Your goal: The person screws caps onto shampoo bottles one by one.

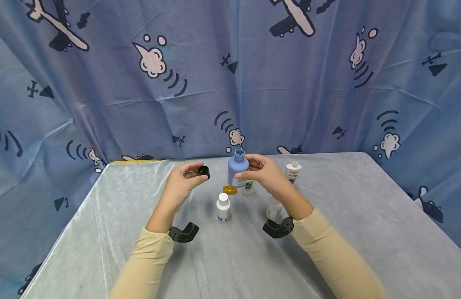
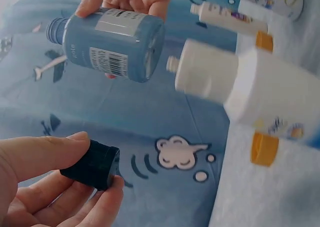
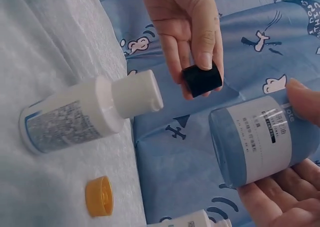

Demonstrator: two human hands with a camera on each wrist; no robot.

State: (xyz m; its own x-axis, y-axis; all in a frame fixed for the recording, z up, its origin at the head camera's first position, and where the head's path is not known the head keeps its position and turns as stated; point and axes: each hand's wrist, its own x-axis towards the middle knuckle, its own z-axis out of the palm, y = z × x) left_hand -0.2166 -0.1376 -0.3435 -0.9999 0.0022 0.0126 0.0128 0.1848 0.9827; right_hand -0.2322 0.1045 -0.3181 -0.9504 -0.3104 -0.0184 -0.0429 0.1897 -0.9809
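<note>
"Left fingers: what are they on?"
"They pinch a black cap, which I hold raised over the worktop."
"And the right fingers?"
"Those grasp a blue bottle, about upright with its mouth bare, to the right of the cap and apart from it."
"What stands below?"
"Nearer me, a white-capped bottle; farther back, a yellow cap lies on the worktop. At the far right I see a narrow-necked white bottle, and another bottle sits partly hidden by my right arm."
"Beyond that?"
"A blue curtain printed with planes."
</note>
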